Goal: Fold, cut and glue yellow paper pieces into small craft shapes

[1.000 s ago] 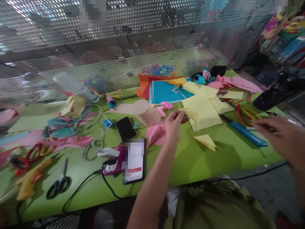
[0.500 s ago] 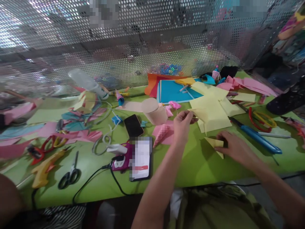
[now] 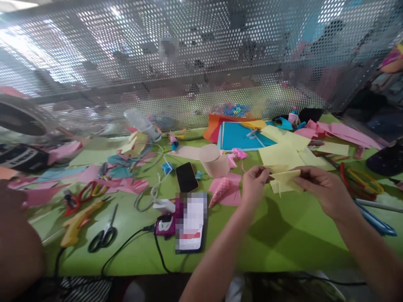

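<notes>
My left hand [image 3: 254, 184] is closed in a pinch at the left end of a small folded piece of yellow paper [image 3: 286, 178]. The fingers of my right hand [image 3: 324, 191] grip its right end, so the piece is held level above the table between both hands. Just behind it lie larger yellow sheets [image 3: 280, 153], overlapping one another. A pink patterned paper cone [image 3: 219, 191] rests on a pink sheet [image 3: 233, 193] left of my left hand.
The green table [image 3: 277, 251] holds a phone with a lit screen [image 3: 193, 222], a dark phone [image 3: 187, 177], a roll [image 3: 214, 161], scissors [image 3: 103, 237], a yellow glue gun [image 3: 75, 224] and blue sheets [image 3: 239, 136]. A perforated metal panel [image 3: 189, 92] stands behind. Another person's arm [image 3: 19, 235] is at left.
My right hand has lifted the folded yellow paper off the table and brought it up to my left hand. Both hands now meet at it. The view has also shifted, with the table lower in it.
</notes>
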Demonstrator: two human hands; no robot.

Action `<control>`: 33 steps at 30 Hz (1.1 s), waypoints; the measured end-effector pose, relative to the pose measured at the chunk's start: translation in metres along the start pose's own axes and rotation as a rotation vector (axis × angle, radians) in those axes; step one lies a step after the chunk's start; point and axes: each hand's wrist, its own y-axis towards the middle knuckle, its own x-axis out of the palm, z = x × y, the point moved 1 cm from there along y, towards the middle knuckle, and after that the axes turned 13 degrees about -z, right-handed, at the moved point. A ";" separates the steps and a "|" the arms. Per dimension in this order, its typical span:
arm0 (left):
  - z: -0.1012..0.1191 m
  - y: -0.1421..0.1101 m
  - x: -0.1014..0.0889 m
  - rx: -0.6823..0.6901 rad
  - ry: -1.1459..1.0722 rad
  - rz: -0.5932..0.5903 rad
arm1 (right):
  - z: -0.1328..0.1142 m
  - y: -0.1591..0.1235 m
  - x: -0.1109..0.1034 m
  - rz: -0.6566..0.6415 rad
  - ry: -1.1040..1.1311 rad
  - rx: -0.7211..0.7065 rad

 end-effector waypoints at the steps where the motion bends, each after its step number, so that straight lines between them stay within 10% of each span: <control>1: 0.000 -0.001 0.001 -0.007 0.006 0.001 | 0.002 0.004 0.003 0.002 0.041 -0.001; 14: 0.000 -0.005 0.013 -0.002 -0.067 -0.031 | 0.032 0.004 0.011 0.245 -0.052 -0.025; 33: -0.005 -0.006 0.012 0.012 0.019 -0.082 | 0.027 0.006 0.011 0.252 -0.030 0.000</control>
